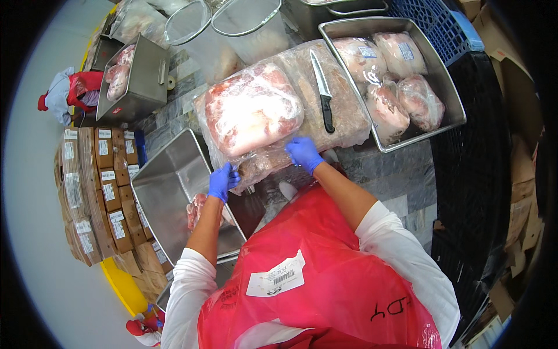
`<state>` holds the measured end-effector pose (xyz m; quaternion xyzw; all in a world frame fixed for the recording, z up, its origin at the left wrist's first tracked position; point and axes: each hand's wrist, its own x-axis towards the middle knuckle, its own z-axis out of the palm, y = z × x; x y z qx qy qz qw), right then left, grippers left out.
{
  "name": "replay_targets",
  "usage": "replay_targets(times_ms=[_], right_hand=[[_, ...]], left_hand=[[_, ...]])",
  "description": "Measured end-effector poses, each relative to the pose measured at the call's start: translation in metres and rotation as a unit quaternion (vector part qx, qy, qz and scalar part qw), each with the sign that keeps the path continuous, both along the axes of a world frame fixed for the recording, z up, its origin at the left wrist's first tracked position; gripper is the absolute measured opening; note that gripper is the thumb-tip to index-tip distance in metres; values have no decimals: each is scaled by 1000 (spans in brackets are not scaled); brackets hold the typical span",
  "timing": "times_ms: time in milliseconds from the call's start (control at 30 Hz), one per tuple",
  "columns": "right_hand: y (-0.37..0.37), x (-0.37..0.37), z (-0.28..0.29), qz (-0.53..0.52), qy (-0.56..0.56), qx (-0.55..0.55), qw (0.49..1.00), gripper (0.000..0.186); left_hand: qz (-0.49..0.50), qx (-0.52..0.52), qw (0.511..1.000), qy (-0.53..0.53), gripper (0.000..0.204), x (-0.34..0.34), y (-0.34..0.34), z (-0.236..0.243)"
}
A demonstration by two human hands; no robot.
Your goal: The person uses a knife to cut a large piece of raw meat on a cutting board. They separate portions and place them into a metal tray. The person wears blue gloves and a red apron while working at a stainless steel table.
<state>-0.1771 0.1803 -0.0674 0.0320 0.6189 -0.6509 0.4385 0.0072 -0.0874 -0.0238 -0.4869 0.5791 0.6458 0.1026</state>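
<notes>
A large slab of pink meat (253,110) in clear plastic lies on a brown, film-covered block in front of me. My left hand (224,181), in a blue glove, is closed on the loose plastic film (256,168) at the block's near left corner. Farther right along that near edge, my right hand (303,154), also gloved, is closed with its fingers curled at the film; its fingertips are partly hidden. A knife (324,90) with a black handle rests on the block right of the meat, its blade pointing away, touched by neither hand.
A steel tub (418,135) with several bagged meat pieces (386,113) stands at the right. Below left is a deep steel bin (168,174) with some meat inside. Wire-rimmed clear bags (247,29) stand beyond the block. Stacked cartons (110,186) and a co-worker (72,96) are at the left.
</notes>
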Motion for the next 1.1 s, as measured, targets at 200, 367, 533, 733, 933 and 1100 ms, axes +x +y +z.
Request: replay_targets(times_ms=[200,367,533,733,933,1100], right_hand=[[16,19,9,79,11,26,996,20],[14,24,-11,184,266,35,946,28],[25,15,51,87,245,191,946,32],[21,-37,38,70,353,295,885,34],[47,-23,-53,115,277,210,931,33],[26,-1,69,-47,508,235,828,20]], left_hand=[[-31,223,974,14,66,-43,105,27],[20,288,956,58,49,-89,127,-7],[-115,139,983,-45,34,-98,126,-9],[-139,125,981,-58,34,-94,127,-2],[-208,58,975,-46,37,-76,115,-16],[-156,80,983,-54,39,-49,93,-9]])
